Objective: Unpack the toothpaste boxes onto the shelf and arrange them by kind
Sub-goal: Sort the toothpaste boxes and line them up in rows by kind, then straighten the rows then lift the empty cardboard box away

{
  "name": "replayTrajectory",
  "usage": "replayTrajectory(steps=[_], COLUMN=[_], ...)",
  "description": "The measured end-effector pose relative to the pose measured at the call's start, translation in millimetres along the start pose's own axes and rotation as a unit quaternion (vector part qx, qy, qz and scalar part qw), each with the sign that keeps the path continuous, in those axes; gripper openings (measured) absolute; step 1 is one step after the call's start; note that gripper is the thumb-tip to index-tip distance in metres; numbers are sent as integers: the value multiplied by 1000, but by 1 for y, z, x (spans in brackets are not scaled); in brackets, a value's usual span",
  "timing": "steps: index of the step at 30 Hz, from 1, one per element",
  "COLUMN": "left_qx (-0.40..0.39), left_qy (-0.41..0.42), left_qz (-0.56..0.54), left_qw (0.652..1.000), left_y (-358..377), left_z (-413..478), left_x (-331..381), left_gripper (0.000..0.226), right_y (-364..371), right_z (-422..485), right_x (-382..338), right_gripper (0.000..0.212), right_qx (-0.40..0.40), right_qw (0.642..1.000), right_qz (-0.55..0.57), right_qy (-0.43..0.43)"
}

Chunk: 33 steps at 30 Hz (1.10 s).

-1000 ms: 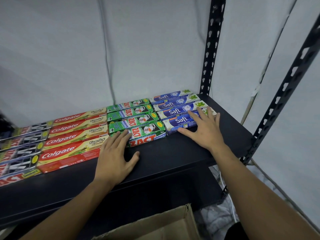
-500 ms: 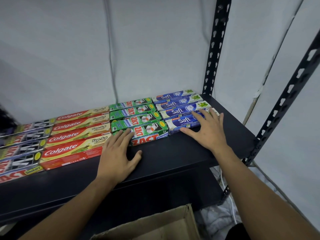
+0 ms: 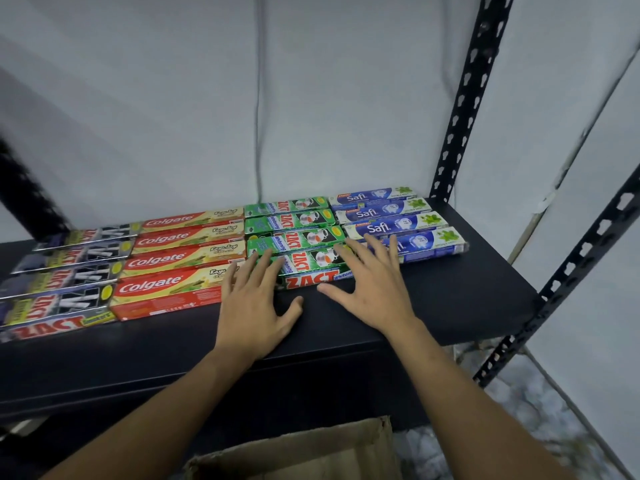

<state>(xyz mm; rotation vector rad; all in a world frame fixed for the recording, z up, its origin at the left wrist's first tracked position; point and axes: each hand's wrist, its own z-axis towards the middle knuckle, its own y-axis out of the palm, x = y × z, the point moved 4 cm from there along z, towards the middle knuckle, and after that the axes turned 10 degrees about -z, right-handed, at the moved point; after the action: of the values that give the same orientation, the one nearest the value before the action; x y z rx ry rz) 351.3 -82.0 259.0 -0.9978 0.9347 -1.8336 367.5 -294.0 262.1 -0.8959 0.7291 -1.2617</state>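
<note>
Probably the boxes point(image 3: 304, 233) are light, stiff card that slides easily on the shelf point(image 3: 467, 299) and dents if squeezed, so they are best taken by the long sides. The left hand point(image 3: 254, 306) and right hand point(image 3: 372, 289) are laid open, fingers spread, on the front green box point(image 3: 311, 271), with the blue box point(image 3: 429, 242) touched under the right fingers; nothing is gripped. The inside of the carton point(image 3: 311, 452) below the wrists is cut off, and the black boxes point(image 3: 62, 282) far left are blurred.

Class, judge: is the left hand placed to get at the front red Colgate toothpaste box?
Probably yes: the left hand lies flat on the black metal shelf, fingers beside the right end of the front red Colgate toothpaste box, nothing between.
</note>
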Motion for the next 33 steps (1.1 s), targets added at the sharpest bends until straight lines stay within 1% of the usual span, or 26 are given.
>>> replayTrajectory(steps=[5,14,22,26,30,33], left_qx=[0,-5,-7,-8,2,15], left_qy=[-14,-16,-14,-12,11,34], left_qz=[-7,-17,-19,-24,-42,-58], left_qw=[1000,1000,1000,1000,999,998], left_y=[0,1,1,1,-6,-22], left_z=[-1,-1,-1,-1,-2,-12], left_x=[-2,-3,-3,-3,2,-8], left_gripper=[80,80,80,80,72,66], right_y=[8,9,9,8,2,-5], right_z=[5,3,2,2,2,-5], right_x=[-1,0,1,0,-2,-9], right_gripper=[75,66,65,68,69,65], right_qx=[-24,-17,-17,-25,-11,16], right_qw=[1000,1000,1000,1000,1000,1000], right_qz=[-11,-7,2,-1,-12,-11], right_qy=[15,12,15,16,15,13])
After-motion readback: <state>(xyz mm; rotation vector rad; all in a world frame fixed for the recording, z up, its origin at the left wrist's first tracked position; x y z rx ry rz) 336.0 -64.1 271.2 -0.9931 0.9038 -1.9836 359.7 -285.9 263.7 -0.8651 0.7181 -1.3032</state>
